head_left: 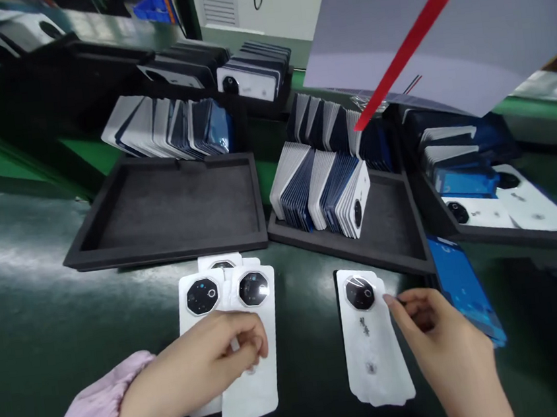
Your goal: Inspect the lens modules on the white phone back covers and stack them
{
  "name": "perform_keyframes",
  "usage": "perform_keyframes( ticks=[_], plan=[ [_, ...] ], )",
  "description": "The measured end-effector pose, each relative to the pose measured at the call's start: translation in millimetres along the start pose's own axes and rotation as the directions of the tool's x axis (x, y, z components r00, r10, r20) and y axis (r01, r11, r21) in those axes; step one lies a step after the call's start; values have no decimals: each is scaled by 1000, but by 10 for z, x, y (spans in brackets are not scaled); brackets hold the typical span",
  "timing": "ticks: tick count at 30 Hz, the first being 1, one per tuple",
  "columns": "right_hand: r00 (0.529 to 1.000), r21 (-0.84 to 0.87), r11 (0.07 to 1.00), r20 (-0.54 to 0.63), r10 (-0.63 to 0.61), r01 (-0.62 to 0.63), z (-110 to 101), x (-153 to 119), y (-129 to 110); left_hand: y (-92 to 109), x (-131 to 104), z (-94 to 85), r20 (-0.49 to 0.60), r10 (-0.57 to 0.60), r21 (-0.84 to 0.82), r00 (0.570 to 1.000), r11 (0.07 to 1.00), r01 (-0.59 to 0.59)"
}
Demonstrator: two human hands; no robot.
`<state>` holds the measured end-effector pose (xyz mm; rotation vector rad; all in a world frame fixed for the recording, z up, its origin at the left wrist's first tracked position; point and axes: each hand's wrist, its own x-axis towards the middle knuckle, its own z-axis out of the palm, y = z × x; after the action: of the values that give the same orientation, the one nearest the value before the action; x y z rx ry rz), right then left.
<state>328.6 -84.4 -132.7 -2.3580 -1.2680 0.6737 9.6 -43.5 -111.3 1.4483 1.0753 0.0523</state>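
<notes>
My left hand point(224, 350) is curled over a white phone back cover point(251, 397) with a black octagonal camera window. Its thumb and fingers are bent close together; whether they hold anything is hidden. Other white covers lie beneath and beside it, including a left-hand cover point(191, 327). On the right, a small fanned stack of white phone back covers point(372, 364) lies on the dark green table. My right hand point(435, 331) has its thumb and bent forefinger at the stack's upper right edge, closed in a pinch there.
Behind my left hand lies a black foam tray point(187, 244). Another black tray point(347, 244) bears upright rows of white and blue covers point(316, 184). Blue film-covered panels point(466, 291) lie at right. A grey sheet with a red strip point(402, 36) hangs over the back right.
</notes>
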Motion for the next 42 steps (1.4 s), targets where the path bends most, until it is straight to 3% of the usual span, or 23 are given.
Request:
perform_keyframes(
  ticks=[2, 5, 7, 10, 15, 16, 20, 21, 24, 29, 32, 34, 36, 39, 41, 42],
  plan=[
    [982, 93, 993, 166, -91, 76, 166, -187, -200, -59, -46, -36, 26, 21, 148, 999, 989, -24],
    [844, 260, 958, 481, -237, 120, 525, -439, -486, -116, -33, -11, 23, 86, 204, 996, 975, -89],
    [767, 326, 940, 576, -282, 101, 750, -525, -603, -137, 15, 22, 27, 132, 206, 991, 969, -135],
    [707, 376, 924, 634, -314, 73, 933, -533, -653, -179, 89, 29, 27, 192, 207, 981, 959, -193],
    [801, 376, 924, 531, -277, 70, 909, -480, -669, -314, 128, -41, 49, 277, 153, 960, 947, -282],
    [795, 383, 922, 541, -275, 58, 893, -482, -695, -345, 129, -42, 43, 297, 143, 954, 943, -300],
    [654, 429, 878, 730, -198, -213, 871, -489, -845, -449, 141, 11, -17, 365, 133, 931, 923, -360],
    [638, 428, 861, 751, -170, -274, 878, -481, -874, -467, 148, 28, -27, 378, 131, 925, 919, -372],
    [680, 413, 874, 720, -141, -256, 920, -441, -902, -501, 168, 58, -44, 412, 113, 910, 907, -405],
    [816, 350, 937, 542, -201, -2, 983, -424, -891, -506, 163, 47, -82, 441, 57, 894, 898, -437],
    [842, 341, 937, 484, -239, 70, 998, -432, -920, -486, 117, 2, -112, 443, -10, 889, 894, -447],
    [829, 370, 927, 497, -257, 66, 984, -438, -928, -467, 66, -50, -168, 435, -80, 885, 888, -452],
    [818, 410, 912, 521, -243, 10, 938, -458, -917, -449, 7, -106, -317, 375, -165, 871, 883, -440],
    [835, 467, 877, 522, -172, -111, 828, -539, -889, -429, -58, -150, -596, 175, -303, 783, 855, -421],
    [852, 500, 851, 506, -133, -164, 767, -621, -891, -409, -72, -132, -654, 91, -378, 751, 821, -429],
    [859, 515, 838, 497, -120, -181, 750, -665, -901, -396, -72, -110, -629, 85, -424, 773, 796, -433]
  ],
)
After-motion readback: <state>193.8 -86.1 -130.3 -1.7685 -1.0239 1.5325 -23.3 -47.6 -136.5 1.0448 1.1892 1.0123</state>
